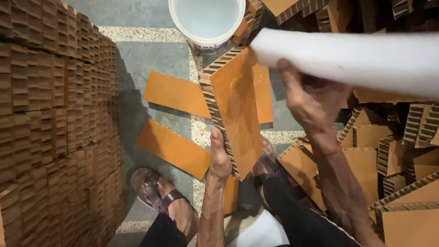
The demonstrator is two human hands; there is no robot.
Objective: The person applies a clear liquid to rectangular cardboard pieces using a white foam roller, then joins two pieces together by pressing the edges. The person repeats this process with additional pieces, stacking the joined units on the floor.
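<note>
At frame centre, we see the left hand [219,160] clamped on the lower edge of a glossy orange honeycomb cardboard block [235,109]. The right hand [312,100] grips a long white foam roller [363,60] at upper right. A white plastic bucket [206,16] sits top centre; stacked brown cardboard blocks [44,122] fill the left.

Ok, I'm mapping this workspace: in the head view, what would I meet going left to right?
Tall stack of brown corrugated cardboard blocks → flat orange cardboard sheets on the floor → left hand → glossy orange honeycomb board → right hand → heap of orange-faced cardboard pieces.
</note>
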